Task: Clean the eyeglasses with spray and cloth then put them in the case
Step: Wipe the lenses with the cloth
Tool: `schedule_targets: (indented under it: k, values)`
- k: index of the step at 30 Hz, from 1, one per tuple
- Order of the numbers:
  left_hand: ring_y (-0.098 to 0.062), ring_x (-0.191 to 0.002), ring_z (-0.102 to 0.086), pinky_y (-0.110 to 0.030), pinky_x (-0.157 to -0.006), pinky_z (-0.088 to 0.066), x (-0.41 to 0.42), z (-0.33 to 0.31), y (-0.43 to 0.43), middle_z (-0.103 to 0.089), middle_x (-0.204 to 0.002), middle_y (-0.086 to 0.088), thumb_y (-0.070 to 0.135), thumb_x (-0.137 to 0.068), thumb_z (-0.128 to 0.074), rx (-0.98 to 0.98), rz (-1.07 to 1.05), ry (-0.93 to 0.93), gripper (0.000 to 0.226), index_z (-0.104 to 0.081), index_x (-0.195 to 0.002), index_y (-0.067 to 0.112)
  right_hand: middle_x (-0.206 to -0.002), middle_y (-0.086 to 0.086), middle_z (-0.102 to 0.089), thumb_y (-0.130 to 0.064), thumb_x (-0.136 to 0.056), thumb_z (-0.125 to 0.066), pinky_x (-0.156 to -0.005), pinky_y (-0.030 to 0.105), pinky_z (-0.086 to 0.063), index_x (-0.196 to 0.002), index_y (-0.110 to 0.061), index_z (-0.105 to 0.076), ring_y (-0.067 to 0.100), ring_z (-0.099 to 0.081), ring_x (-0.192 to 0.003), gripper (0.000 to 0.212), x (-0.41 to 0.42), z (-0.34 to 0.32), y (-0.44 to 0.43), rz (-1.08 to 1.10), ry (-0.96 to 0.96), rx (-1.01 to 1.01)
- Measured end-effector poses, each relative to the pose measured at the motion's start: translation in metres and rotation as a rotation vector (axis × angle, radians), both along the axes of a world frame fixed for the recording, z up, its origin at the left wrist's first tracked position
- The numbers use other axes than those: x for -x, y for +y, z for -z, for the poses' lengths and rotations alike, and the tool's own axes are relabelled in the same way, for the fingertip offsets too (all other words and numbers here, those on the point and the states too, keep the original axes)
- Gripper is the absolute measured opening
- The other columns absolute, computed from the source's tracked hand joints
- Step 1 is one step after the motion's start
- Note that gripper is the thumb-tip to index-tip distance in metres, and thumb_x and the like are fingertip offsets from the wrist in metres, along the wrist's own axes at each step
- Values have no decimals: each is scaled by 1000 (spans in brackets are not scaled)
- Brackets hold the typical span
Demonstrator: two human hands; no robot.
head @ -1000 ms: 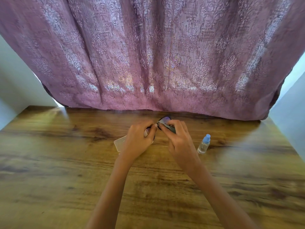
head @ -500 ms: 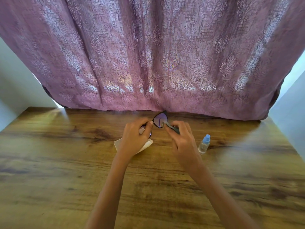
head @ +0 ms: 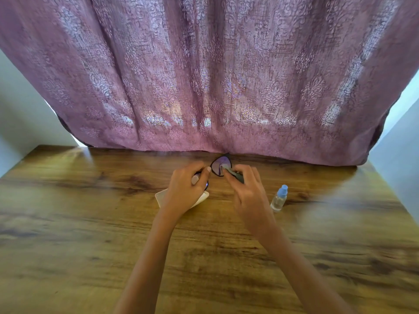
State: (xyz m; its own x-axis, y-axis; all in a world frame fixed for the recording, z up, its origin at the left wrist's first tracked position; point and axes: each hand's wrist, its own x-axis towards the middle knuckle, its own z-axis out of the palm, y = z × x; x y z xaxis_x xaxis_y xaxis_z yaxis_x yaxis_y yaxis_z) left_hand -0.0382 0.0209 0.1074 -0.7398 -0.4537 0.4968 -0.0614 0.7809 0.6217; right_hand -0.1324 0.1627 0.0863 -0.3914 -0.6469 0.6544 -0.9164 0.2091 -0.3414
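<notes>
Dark-framed eyeglasses are held up over the wooden table, one purple-tinted lens showing between my hands. My left hand grips the frame at its left side, hiding the other lens. My right hand pinches a small grey cloth against the visible lens. A pale, flat case lies on the table under my left hand, mostly covered. A small clear spray bottle with a blue cap stands to the right of my right hand.
A mauve patterned curtain hangs down to the table's far edge, right behind the glasses. Pale walls flank it on both sides. Bare wood lies left, right and in front of my arms.
The glasses have tilted up, so one lens now faces me and shows more fully. My right hand with the cloth has shifted onto that lens. The bottle and case stay put.
</notes>
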Motion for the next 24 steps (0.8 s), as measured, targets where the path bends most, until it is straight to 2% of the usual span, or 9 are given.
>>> schedule_targets:
  k: [4, 9, 14, 16, 20, 24]
  values:
    - [-12, -60, -50, -22, -56, -35, 0, 1, 0, -55, -61, 1, 25, -92, -48, -17, 10, -4, 27, -59, -72, 8, -113, 14, -56, -1, -91, -39, -79, 30, -53, -125, 0, -58, 24, -50, -102, 39, -6, 2, 1, -56, 14, -46]
    - [-15, -61, -52, -25, -57, -37, -3, 0, -5, -59, -62, -3, 24, -92, -49, -31, -2, 8, 28, -60, -73, 7, -107, 15, -57, 9, -86, -57, -82, 27, -49, -121, 1, -61, 24, -51, -97, 36, 6, 0, 0, 44, -10, 27]
    - [-6, -58, -49, -14, -54, -31, -2, 0, -4, -56, -61, 1, 23, -92, -50, -33, -2, 0, 26, -59, -72, 9, -110, 14, -55, -3, -92, -39, -78, 30, -53, -123, 1, -60, 24, -51, -99, 37, -4, 2, 1, -52, 34, -26]
    - [-3, -58, -49, -12, -55, -31, -1, 1, -3, -56, -61, 3, 23, -92, -50, -34, -3, -6, 25, -59, -72, 10, -111, 14, -55, -4, -92, -40, -75, 32, -54, -123, 0, -59, 25, -51, -100, 37, -4, 4, 1, -65, 24, -41]
    - [-11, -60, -52, -17, -56, -34, -3, 4, -6, -58, -62, 0, 31, -91, -46, -27, -3, 2, 33, -59, -72, 8, -108, 14, -55, 1, -89, -45, -78, 30, -52, -120, 1, -61, 24, -50, -97, 35, 8, 0, 3, 8, 4, 12]
    - [-10, -59, -51, -18, -56, -34, -1, 4, -4, -57, -61, 2, 26, -92, -49, -28, 6, -2, 28, -59, -71, 9, -108, 15, -56, 10, -84, -56, -77, 31, -53, -120, 0, -62, 25, -50, -97, 38, 8, 0, 2, -3, 8, 1]
